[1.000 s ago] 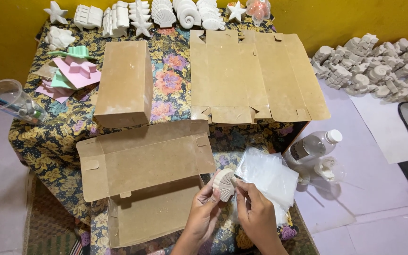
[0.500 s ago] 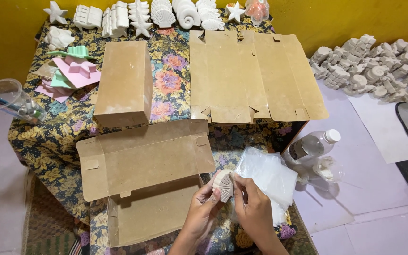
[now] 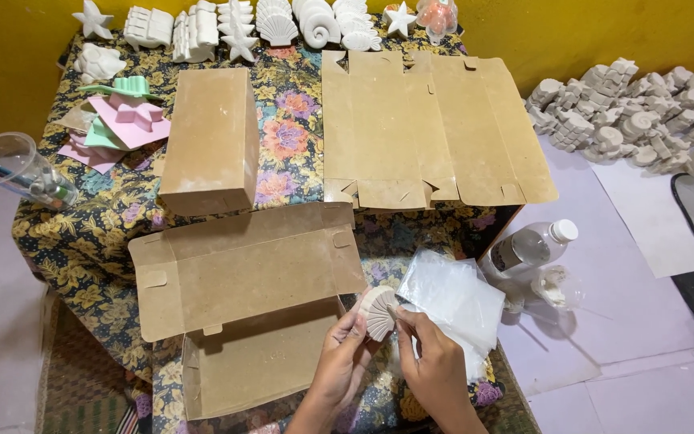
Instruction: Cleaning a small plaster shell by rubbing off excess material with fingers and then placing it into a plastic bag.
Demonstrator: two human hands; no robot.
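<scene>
The open brown box [image 3: 259, 362] lies near the bottom edge of the flowered table [image 3: 291, 153], and everything here is told from that box. Just to the right of the box, the left hand [image 3: 339, 366] holds a small shell-shaped plaster piece [image 3: 379, 312] with ridges, its fingers closed around the bottom of it. The right hand [image 3: 435, 370] is just beside it, with its fingers pinched on the shell's right edge, where a clear plastic bag [image 3: 455, 297] starts. The bags lie in a little pile to the right of the box (I cannot tell if the shell is partly inside one yet). The box looks empty inside and its big flap [image 3: 242, 269] is folded back, so nothing is packed yet, and the shell is not in the box. Above the box stands 1 closed brown box [image 3: 210, 137], and up and to the right lies 1 flat unfolded box [image 3: 435, 128]. Far above the box, along the yellow wall, sits a row of white plaster shells and stars [image 3: 275, 24]. Far to the right of the box, on the floor, is a big heap of more plaster pieces [image 3: 644, 120], so a lot looks left to do. A plastic bottle [image 3: 532, 245] lies to the right of the box, and pink and green moulds [image 3: 114, 120] sit up and to the left.
</scene>
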